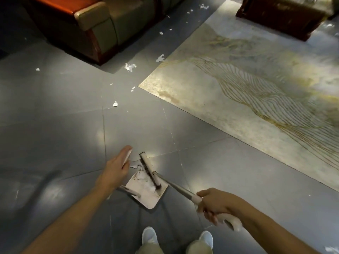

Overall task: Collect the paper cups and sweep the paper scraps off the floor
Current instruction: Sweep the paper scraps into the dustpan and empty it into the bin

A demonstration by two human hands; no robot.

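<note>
Grey tiled floor [55, 116] strewn with paper scraps [130, 67] beside rug [238, 88]; left fingers [126, 151] grip dustpan [146, 197], right fingers [209, 215] grip broom [147, 163].

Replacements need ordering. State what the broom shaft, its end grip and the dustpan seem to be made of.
The broom shaft is likely metal: a thin tube with a bright, silvery sheen. The end grip is probably plastic: off-white, matte, with a moulded curve. The dustpan is probably plastic too: a smooth, pale, thin tray with rounded corners, though painted metal cannot be ruled out.

Bare left hand [114, 169], bare right hand [216, 204], bare forearms [73, 217], khaki trousers [199, 249], white round-toed shoes [149, 235]
</note>
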